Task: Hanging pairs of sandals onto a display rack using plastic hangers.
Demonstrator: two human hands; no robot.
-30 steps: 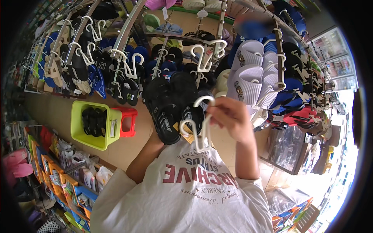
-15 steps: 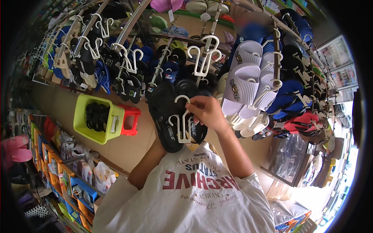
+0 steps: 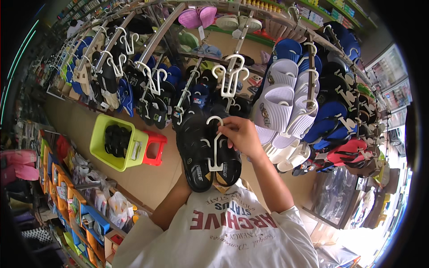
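Observation:
A pair of black sandals [image 3: 198, 173] hangs side by side in front of my chest, toes toward me. Between them stands a white plastic hanger [image 3: 216, 154], hook upward. Its left arm runs under the left sandal's strap, with the tip showing above; the right arm is mostly hidden by the right sandal. My right hand [image 3: 243, 136] is closed, thumb and fingers pinching the hanger's stem just below the hook. My left forearm reaches up behind the sandals, which hide my left hand and its fingers.
Ahead, metal rods carry several hanging slippers, including lilac slides [image 3: 276, 107]. Bare white hangers [image 3: 230, 78] hang on the middle rod. On the floor to the left, a lime-green bin [image 3: 99, 147] holds black footwear beside a red stool [image 3: 155, 148]. Shelves [image 3: 71, 201] line the lower left.
The sandals have come closer together and lower in view. The hanger's left arm, earlier lying over the left sandal, now passes under its strap. My right hand still grips the stem.

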